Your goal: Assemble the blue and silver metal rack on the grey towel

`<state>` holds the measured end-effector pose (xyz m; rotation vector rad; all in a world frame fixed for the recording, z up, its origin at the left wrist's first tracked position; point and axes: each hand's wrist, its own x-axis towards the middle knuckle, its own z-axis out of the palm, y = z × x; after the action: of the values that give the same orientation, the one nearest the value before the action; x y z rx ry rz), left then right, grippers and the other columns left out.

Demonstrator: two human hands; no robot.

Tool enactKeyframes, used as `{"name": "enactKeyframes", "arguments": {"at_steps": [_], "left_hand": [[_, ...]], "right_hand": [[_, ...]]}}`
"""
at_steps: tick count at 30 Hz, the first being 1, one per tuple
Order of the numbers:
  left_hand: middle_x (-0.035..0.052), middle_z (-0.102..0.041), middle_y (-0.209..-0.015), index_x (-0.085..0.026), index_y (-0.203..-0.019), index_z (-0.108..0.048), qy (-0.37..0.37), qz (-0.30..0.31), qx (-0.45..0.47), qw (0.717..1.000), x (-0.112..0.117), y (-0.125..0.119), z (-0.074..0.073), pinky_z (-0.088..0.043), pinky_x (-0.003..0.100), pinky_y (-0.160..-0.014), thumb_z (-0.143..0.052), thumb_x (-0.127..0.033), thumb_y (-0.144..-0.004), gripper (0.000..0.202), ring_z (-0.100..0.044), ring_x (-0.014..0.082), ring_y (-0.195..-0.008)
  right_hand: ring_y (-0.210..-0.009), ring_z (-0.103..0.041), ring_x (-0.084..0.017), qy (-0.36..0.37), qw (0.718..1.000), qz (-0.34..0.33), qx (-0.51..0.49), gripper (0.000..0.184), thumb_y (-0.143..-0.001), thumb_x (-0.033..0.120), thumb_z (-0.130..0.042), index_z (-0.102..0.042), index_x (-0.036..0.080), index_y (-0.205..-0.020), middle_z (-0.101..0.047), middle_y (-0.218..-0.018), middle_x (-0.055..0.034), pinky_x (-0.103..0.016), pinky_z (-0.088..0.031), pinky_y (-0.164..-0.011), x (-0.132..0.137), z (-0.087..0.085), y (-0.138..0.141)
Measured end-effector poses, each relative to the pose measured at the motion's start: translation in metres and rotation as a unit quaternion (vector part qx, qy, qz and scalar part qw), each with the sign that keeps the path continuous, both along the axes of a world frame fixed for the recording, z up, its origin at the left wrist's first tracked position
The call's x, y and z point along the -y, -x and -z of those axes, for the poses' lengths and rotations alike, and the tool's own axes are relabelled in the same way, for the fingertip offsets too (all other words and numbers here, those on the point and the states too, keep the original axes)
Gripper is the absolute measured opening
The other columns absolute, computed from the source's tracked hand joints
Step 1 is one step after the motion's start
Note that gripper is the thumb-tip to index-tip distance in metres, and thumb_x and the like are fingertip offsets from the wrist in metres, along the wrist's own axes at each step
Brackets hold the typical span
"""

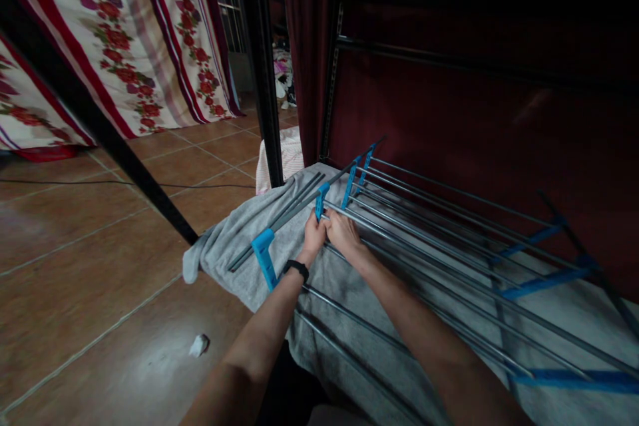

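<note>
- Left hand (314, 234), a black band (297, 270) at its wrist: fingers curled closed round the lower end of an upright blue plastic bracket (322, 202).
- Right hand (343, 230), touching or just beside the left: fingers folded in and nearly closed, seeming to grip the end of a slim silver metal rod (325, 216) at that bracket; the fingertips are partly hidden, and whether the end is seated cannot be told.
- Risk here: if the rod is pushed at a slant, it could miss its hole, slip out or pinch a finger, since both hands crowd one small joint.
- Around the hands: the bracket sits on a dark grey side bar (342, 174), along with two more blue brackets (350, 184) farther back. Parallel metal rods run rightward to blue cross-pieces (544, 283). A hard tug could twist this long frame and work other rod ends loose.
- To the left: a larger blue angled bracket (264, 258) and, beside the bar, slim grey tubes (295, 200), which an elbow or a shift of cloth might roll.
- Beneath: a rumpled grey plush blanket (214, 256); being soft, it may let the frame sink or tilt under pressure.
- Outward: black metal posts (267, 93) and a brown tiled floor (100, 259), where anything sliding off the edge could drop.
</note>
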<state>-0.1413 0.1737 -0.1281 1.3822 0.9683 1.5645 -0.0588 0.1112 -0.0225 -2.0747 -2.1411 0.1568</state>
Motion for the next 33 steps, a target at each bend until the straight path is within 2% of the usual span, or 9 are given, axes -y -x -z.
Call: {"name": "enactKeyframes", "arguments": {"at_steps": [5, 18, 26, 33], "left_hand": [[0.0017, -0.063, -0.085, -0.019, -0.088, -0.059, -0.008, 0.005, 0.003, 1.0, 0.0011, -0.0003, 0.0001, -0.048, 0.03, -0.081, -0.054, -0.015, -0.071, 0.017, -0.057, 0.0176, -0.08], [0.0008, -0.061, -0.081, -0.019, -0.088, -0.057, -0.019, 0.001, -0.005, 1.0, 0.0, -0.0005, 0.0035, -0.047, 0.029, -0.079, -0.053, -0.013, -0.074, 0.016, -0.056, 0.0171, -0.077], [0.0002, -0.058, -0.077, -0.019, -0.083, -0.055, -0.019, -0.001, -0.009, 1.0, -0.0016, 0.0005, 0.0053, -0.045, 0.028, -0.074, -0.055, -0.015, -0.074, 0.01, -0.053, 0.017, -0.075], [0.0004, -0.058, -0.077, -0.02, -0.083, -0.055, -0.019, -0.002, -0.013, 1.0, -0.0015, 0.0006, 0.0067, -0.046, 0.028, -0.072, -0.057, -0.022, -0.079, 0.005, -0.053, 0.0167, -0.072]], "right_hand": [[-0.108, -0.065, -0.022, -0.016, 1.0, -0.007, -0.011, 0.037, -0.101, 0.018, -0.032, -0.057, 0.016, -0.128, -0.07, -0.117, -0.0112, -0.029, -0.047, -0.091, 0.0004, 0.0025, -0.0007], [-0.11, -0.064, -0.022, -0.02, 1.0, -0.004, -0.018, 0.034, -0.103, 0.024, -0.034, -0.061, 0.017, -0.123, -0.071, -0.116, -0.0109, -0.028, -0.045, -0.092, -0.0028, 0.0084, -0.0037], [-0.108, -0.064, -0.022, -0.025, 1.0, -0.002, -0.01, 0.034, -0.103, 0.026, -0.033, -0.061, 0.017, -0.12, -0.07, -0.116, -0.012, -0.029, -0.045, -0.091, 0.0012, 0.0051, -0.001], [-0.105, -0.065, -0.023, -0.023, 1.0, 0.004, 0.0, 0.036, -0.104, 0.033, -0.033, -0.062, 0.017, -0.119, -0.071, -0.112, -0.0121, -0.031, -0.047, -0.087, 0.002, 0.0013, 0.0003]]}}
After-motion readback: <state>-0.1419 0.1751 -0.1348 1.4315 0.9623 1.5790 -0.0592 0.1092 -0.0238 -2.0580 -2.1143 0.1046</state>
